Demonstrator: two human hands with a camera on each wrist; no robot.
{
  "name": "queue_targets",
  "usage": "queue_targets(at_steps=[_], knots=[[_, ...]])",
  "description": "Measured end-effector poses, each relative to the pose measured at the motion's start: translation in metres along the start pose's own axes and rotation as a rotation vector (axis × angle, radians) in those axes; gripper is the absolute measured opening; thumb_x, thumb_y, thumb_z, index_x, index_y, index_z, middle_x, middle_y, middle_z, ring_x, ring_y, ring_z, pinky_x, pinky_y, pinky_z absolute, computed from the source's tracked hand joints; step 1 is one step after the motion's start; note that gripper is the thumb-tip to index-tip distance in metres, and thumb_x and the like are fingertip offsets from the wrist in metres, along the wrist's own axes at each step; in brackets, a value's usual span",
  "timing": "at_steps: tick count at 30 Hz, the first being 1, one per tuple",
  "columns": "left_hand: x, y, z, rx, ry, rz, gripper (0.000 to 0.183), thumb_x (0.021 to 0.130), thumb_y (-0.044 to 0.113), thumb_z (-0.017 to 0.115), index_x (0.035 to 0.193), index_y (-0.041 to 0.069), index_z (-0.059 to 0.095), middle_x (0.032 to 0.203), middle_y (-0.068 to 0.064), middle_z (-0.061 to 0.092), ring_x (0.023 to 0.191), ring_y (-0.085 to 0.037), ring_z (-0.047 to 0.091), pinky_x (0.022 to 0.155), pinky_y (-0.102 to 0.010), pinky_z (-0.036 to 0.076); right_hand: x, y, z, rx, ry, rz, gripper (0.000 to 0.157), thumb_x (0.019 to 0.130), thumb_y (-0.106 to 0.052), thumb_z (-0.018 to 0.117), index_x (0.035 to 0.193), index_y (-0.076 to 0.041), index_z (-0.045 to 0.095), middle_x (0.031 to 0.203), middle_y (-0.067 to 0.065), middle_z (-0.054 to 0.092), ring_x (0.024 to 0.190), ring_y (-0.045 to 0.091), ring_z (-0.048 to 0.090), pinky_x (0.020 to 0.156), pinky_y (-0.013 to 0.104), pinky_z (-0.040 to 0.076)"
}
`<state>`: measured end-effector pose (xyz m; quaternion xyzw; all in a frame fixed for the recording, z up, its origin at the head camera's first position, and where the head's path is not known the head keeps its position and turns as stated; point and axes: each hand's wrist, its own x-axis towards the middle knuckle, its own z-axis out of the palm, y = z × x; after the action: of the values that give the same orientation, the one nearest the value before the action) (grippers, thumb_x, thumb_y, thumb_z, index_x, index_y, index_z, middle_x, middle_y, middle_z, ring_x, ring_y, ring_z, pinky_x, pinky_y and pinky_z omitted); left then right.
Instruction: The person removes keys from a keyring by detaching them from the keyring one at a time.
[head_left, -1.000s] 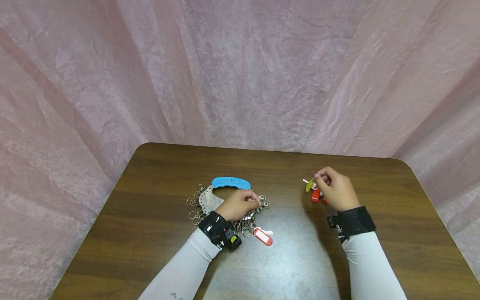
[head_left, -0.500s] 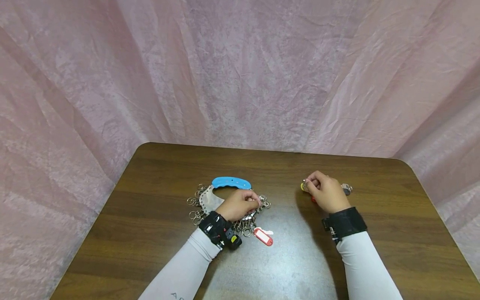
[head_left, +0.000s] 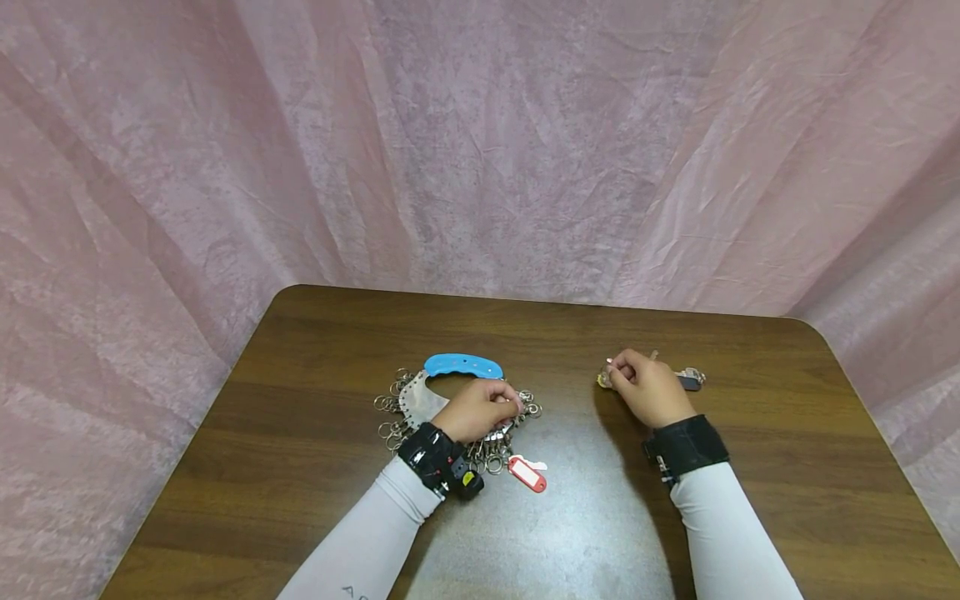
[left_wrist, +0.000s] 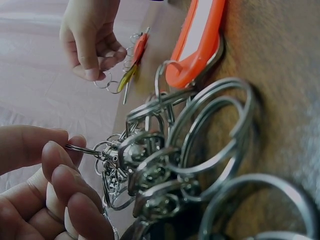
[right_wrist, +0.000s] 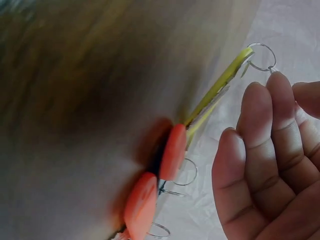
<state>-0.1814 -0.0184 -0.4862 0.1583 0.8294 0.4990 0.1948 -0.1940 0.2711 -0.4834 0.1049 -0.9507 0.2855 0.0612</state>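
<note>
My left hand (head_left: 480, 410) lies over a metal key holder plate (head_left: 420, 403) with a blue handle (head_left: 462, 365) and many clips and rings along its rim. In the left wrist view, its thumb and finger pinch a metal split ring (left_wrist: 82, 149) linked to the clips. A red key tag (head_left: 527, 474) with a key hangs at the plate's near edge. At the right, my right hand (head_left: 651, 390) pinches a small ring that joins a ring (right_wrist: 263, 57) on a yellow key tag (right_wrist: 220, 87). The yellow tag hangs tilted just above or on the table; contact is unclear.
Two red key tags (right_wrist: 174, 152) with rings lie near the yellow one in the right wrist view. A dark key tag (head_left: 688, 383) with keys lies right of my right hand. The brown table (head_left: 337, 350) ends at a pink curtain (head_left: 480, 150).
My right hand has moved left and slightly nearer, bringing the yellow key tag along and uncovering the dark tag on its right. My left hand and the key holder have stayed put.
</note>
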Motion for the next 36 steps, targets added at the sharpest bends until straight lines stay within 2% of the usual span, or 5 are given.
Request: queue_targets(at_steps=[7,19,25,30,36], knots=[[0.000,0.000,0.000,0.005,0.001,0.000,0.009,0.091,0.017,0.062,0.090,0.009,0.067,0.070,-0.008,0.061,0.057,-0.008,0.050,0.052,-0.023,0.040,-0.001,0.001,0.002,-0.012,-0.001,0.002,0.005,0.090,-0.014,0.062,0.086,-0.012,0.062,0.068,-0.004,0.058,0.060,0.014,0.051,0.056,0.033,0.040],[-0.001,-0.001,0.000,-0.002,0.002,0.003,0.008,0.090,0.015,0.062,0.089,0.009,0.067,0.067,-0.003,0.058,0.056,-0.007,0.049,0.052,-0.022,0.040,-0.001,0.000,0.004,-0.035,-0.072,0.004,0.004,0.088,-0.016,0.064,0.086,-0.012,0.063,0.069,-0.005,0.058,0.060,0.013,0.050,0.056,0.033,0.040],[-0.001,0.000,0.000,-0.010,-0.001,0.000,0.008,0.090,0.014,0.062,0.090,0.009,0.067,0.067,-0.003,0.058,0.056,-0.007,0.048,0.052,-0.022,0.039,-0.001,-0.001,0.005,-0.038,-0.086,0.017,0.009,0.089,-0.018,0.063,0.091,-0.010,0.064,0.073,-0.003,0.059,0.066,0.015,0.053,0.061,0.036,0.043],[-0.001,0.001,0.000,-0.026,-0.004,-0.007,0.009,0.091,0.014,0.062,0.090,0.007,0.067,0.069,-0.005,0.059,0.057,-0.009,0.050,0.052,-0.022,0.040,-0.001,-0.004,0.006,-0.041,-0.045,-0.008,0.027,0.089,-0.019,0.063,0.110,-0.002,0.062,0.093,0.009,0.062,0.080,0.023,0.058,0.072,0.043,0.046],[-0.001,0.001,0.000,-0.018,-0.003,-0.011,0.009,0.091,0.016,0.062,0.090,0.008,0.067,0.074,-0.011,0.062,0.061,-0.013,0.052,0.054,-0.023,0.041,-0.003,-0.013,0.003,0.003,-0.051,0.015,0.051,0.091,-0.022,0.061,0.135,-0.003,0.045,0.126,0.019,0.045,0.093,0.027,0.057,0.079,0.046,0.046]])
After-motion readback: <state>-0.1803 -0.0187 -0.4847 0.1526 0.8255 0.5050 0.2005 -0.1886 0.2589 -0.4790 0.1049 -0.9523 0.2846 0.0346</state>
